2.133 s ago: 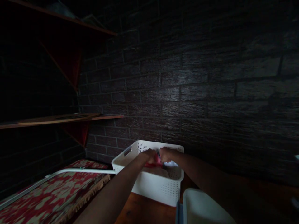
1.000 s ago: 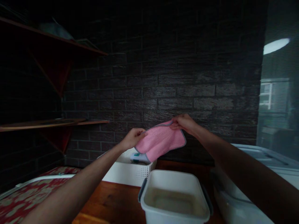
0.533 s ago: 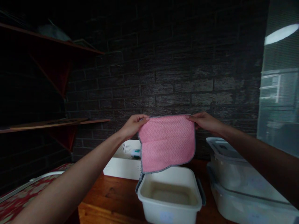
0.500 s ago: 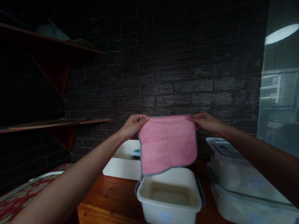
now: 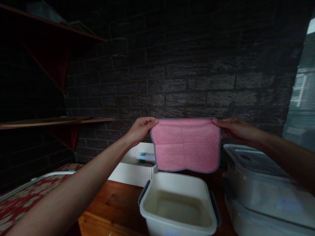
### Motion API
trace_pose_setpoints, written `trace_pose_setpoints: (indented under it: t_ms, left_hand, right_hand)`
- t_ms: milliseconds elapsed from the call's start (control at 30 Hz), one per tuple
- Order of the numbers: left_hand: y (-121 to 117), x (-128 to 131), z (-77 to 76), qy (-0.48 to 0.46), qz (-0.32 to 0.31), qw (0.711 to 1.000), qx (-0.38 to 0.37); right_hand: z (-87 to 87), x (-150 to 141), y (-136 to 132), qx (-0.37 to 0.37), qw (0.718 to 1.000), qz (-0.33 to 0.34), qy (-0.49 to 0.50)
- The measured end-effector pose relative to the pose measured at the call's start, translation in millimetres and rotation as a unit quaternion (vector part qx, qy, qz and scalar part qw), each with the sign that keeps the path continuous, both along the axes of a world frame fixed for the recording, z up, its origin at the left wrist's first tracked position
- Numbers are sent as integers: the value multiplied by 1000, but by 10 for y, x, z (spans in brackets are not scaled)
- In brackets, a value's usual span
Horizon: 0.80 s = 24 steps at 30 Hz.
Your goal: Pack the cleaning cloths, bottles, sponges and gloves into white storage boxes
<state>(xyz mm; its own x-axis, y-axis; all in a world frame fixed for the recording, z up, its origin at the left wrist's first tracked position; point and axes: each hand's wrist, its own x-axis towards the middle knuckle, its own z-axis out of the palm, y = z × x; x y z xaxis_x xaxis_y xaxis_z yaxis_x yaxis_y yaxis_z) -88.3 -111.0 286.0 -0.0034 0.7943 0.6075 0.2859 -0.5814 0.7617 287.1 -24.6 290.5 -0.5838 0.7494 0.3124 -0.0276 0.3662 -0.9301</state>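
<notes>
A pink cleaning cloth [image 5: 187, 144] with a grey patterned border hangs spread between my two hands. My left hand [image 5: 142, 129] pinches its upper left corner between thumb and fingers. At the upper right corner, my right hand [image 5: 228, 127] grips the edge the same way. Below the cloth stands an open white plastic bin [image 5: 177, 178] with dark grey side handles; no contents can be made out inside it. Behind the cloth's left side is a white perforated basket [image 5: 128, 173], partly covered, holding a white and green item [image 5: 145, 157].
Two lidded translucent storage boxes [image 5: 265, 186] are stacked at the right on the wooden table [image 5: 118, 200]. Wooden shelves [image 5: 103, 120] stick out at the left. A dark brick wall [image 5: 172, 82] stands behind. Red patterned fabric [image 5: 22, 203] lies at lower left.
The cloth has been pulled wider and flatter, my right hand moving outward to the right. Its lower edge now hangs higher, above the bin. The camera view has shifted slightly.
</notes>
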Motion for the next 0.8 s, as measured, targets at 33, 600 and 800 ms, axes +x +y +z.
trace_pose_setpoints:
  t_ms: [33, 600, 800]
  left_hand:
    - [21, 2, 4, -2, -4, 1000, 2]
    - [279, 63, 315, -12, 72, 993, 97]
    - [235, 27, 402, -15, 31, 996, 76]
  right_hand:
    - [10, -5, 5, -5, 1000, -2, 5]
    - [370, -37, 57, 47, 995, -89, 3]
    - [446, -47, 108, 58, 995, -82, 18]
